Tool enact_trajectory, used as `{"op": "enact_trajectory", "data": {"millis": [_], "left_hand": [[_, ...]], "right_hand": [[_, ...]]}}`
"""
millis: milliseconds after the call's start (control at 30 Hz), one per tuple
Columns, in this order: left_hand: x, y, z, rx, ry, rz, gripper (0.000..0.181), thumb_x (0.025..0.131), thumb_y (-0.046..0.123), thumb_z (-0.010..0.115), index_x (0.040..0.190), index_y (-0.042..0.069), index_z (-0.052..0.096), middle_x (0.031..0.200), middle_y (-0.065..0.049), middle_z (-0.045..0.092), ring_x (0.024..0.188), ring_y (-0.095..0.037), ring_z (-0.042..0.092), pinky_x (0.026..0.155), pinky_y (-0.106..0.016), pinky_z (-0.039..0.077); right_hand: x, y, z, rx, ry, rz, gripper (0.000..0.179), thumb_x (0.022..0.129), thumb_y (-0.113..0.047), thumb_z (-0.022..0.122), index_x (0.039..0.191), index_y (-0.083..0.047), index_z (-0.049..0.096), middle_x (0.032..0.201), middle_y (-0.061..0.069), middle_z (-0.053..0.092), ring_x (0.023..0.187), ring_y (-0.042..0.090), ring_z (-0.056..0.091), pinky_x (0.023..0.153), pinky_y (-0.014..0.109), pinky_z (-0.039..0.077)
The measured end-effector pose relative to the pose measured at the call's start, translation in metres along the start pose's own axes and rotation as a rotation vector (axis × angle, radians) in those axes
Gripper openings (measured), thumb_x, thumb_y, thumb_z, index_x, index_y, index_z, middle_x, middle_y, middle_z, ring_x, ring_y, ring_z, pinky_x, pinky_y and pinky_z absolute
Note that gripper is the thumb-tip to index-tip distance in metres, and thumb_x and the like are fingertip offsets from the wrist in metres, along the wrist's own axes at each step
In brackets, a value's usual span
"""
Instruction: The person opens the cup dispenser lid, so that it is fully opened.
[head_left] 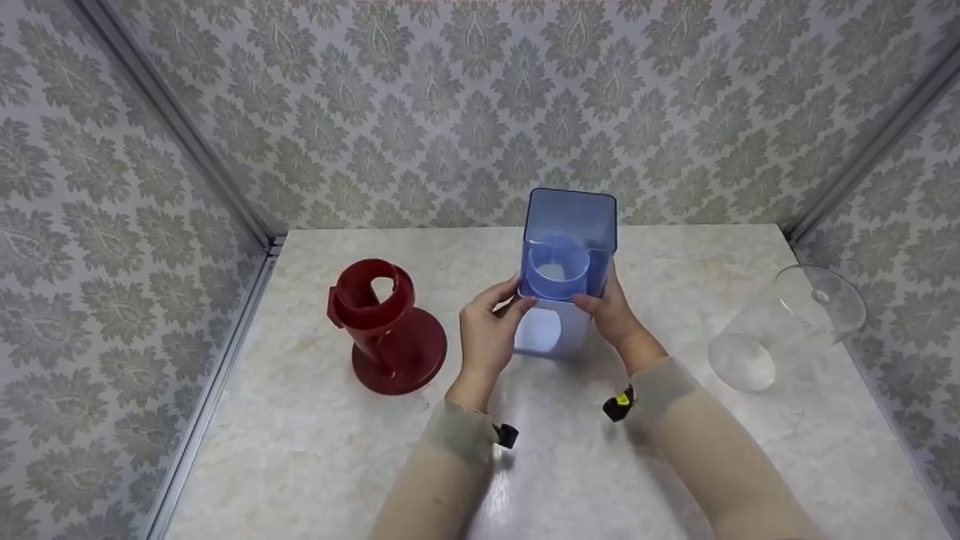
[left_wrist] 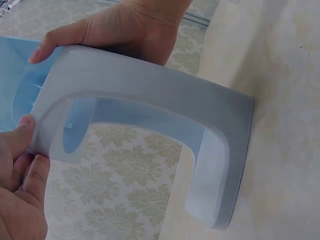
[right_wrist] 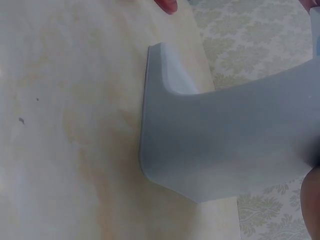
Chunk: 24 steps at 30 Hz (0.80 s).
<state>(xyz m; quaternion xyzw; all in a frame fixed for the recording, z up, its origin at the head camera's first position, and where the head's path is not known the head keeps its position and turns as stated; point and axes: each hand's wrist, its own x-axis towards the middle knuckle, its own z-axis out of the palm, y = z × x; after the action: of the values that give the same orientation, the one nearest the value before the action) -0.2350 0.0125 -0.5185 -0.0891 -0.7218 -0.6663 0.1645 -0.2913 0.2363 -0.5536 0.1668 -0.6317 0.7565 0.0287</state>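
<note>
A pale blue-grey dispenser stand (left_wrist: 150, 80) stands upright on the table, with a C-shaped body. At its top is a see-through blue square hopper (head_left: 571, 214) with a round ring inside. My left hand (head_left: 486, 330) grips the left side below the hopper, thumb on the front and fingers curled at the edge. From the other side my right hand (head_left: 619, 322) holds it, thumb at the front edge and fingers round the side. In the left wrist view both the left hand (left_wrist: 22, 190) and right hand (left_wrist: 120, 30) show; the right wrist view shows little of the right hand (right_wrist: 312, 200).
To the left stands a red holder (head_left: 379, 322) with a round base and an open collar. A clear cylindrical container (head_left: 776, 326) is at the right, near the table edge. Patterned walls (head_left: 480, 112) rise behind and at both sides of the pale table (head_left: 300, 450).
</note>
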Motion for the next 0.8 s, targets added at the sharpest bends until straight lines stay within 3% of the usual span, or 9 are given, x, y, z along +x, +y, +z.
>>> {"op": "enact_trajectory", "data": {"millis": [233, 367, 567, 800], "left_hand": [[0.002, -0.007, -0.003, 0.007, -0.024, 0.021, 0.044, 0.096, 0.013, 0.090, 0.139, 0.006, 0.080, 0.136, -0.014, 0.082, 0.128, -0.030, 0.080, 0.102, -0.029, 0.067], [0.002, -0.010, -0.005, -0.010, -0.041, 0.027, 0.044, 0.096, 0.013, 0.090, 0.138, 0.006, 0.080, 0.136, -0.015, 0.082, 0.128, -0.031, 0.080, 0.103, -0.029, 0.067], [0.005, -0.014, -0.008, -0.052, -0.060, 0.022, 0.040, 0.096, 0.008, 0.088, 0.135, 0.004, 0.081, 0.133, -0.018, 0.083, 0.125, -0.034, 0.081, 0.102, -0.031, 0.068], [0.010, -0.017, -0.011, -0.068, -0.062, 0.010, 0.037, 0.095, 0.006, 0.088, 0.132, 0.002, 0.083, 0.129, -0.020, 0.084, 0.121, -0.034, 0.083, 0.103, -0.033, 0.068]], "right_hand": [[-0.002, 0.004, 0.002, 0.011, 0.011, -0.036, 0.158, 0.071, -0.075, 0.099, 0.179, -0.008, 0.007, 0.163, 0.017, 0.053, 0.136, 0.010, 0.064, 0.120, 0.021, 0.051], [-0.007, 0.004, 0.007, 0.017, 0.060, -0.060, 0.156, 0.070, -0.073, 0.100, 0.179, -0.007, 0.010, 0.162, 0.014, 0.053, 0.137, 0.010, 0.062, 0.120, 0.020, 0.051], [-0.013, 0.006, 0.017, 0.017, 0.125, -0.131, 0.145, 0.070, -0.070, 0.102, 0.171, -0.004, 0.022, 0.158, 0.007, 0.055, 0.138, 0.012, 0.061, 0.120, 0.022, 0.052], [-0.017, 0.008, 0.026, 0.031, 0.156, -0.214, 0.139, 0.076, -0.060, 0.102, 0.173, -0.002, 0.021, 0.157, 0.002, 0.057, 0.138, 0.016, 0.062, 0.120, 0.025, 0.054]]}}
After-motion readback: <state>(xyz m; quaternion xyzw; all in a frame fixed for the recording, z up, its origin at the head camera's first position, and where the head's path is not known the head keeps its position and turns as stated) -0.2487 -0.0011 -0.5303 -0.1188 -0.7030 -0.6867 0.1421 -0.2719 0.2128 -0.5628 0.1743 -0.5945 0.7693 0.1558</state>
